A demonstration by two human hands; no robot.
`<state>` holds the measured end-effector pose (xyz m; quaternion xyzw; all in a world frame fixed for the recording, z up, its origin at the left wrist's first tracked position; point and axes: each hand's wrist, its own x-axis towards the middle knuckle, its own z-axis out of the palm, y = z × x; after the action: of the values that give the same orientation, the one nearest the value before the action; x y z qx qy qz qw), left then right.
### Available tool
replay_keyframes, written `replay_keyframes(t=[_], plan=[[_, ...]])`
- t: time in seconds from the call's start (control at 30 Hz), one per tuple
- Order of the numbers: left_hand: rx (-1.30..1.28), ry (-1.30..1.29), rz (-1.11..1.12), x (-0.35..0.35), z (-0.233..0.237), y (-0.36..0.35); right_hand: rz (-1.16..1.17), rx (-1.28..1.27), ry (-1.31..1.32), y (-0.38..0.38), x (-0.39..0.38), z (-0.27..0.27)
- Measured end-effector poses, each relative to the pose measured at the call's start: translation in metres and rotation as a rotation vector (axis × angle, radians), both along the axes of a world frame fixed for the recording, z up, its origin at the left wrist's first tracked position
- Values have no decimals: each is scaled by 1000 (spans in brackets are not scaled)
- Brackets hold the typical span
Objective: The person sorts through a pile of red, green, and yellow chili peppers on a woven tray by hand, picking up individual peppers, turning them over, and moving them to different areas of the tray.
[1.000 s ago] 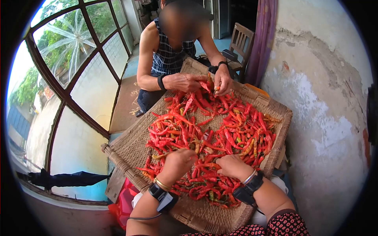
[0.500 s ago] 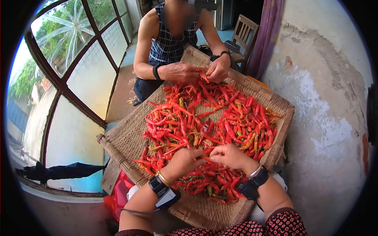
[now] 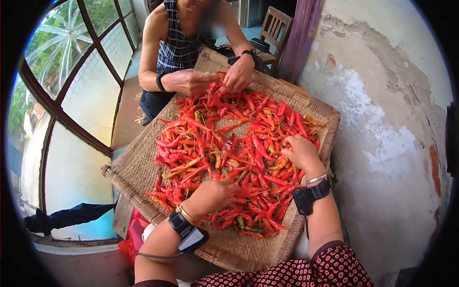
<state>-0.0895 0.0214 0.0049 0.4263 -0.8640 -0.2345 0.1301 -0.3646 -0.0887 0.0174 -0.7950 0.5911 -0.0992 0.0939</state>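
Observation:
Red chili peppers (image 3: 253, 143), with a few orange and greenish ones, lie heaped on a woven tray (image 3: 138, 165). My left hand (image 3: 213, 195) is over the near left part of the heap, its fingers curled; what they hold, if anything, is hidden. My right hand (image 3: 302, 152) reaches onto the peppers near the tray's right side, fingers bent down among them; their tips are partly hidden, so a grip cannot be made out.
Across the tray a person in a checked top (image 3: 179, 43) has both hands at a red pepper. A wooden chair (image 3: 275, 33) stands behind. Windows and a dark folded umbrella (image 3: 76, 216) are on the left, a worn wall (image 3: 373, 119) on the right.
My right hand has moved away from my left, to the right and farther out over the peppers. The view has shifted, so the tray appears farther left.

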Motion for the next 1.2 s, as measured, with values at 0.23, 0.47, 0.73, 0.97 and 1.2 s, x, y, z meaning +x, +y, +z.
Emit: replay_keyframes(t=[0.23,0.47,0.73,0.97,1.2], plan=[[162,-120,-108,-9,-5,8,-101,-18,72,-4,-7,-9],[78,-75,-113,-5,-26,3,55,219,192,-7,2,-16],[168,326,-17,11,-4,-15,105,183,72,3,17,-1],[70,725,456,23,-7,-43,241,370,-398,12,39,15],[-157,576,537,34,-4,-57,495,849,-739,38,74,21]])
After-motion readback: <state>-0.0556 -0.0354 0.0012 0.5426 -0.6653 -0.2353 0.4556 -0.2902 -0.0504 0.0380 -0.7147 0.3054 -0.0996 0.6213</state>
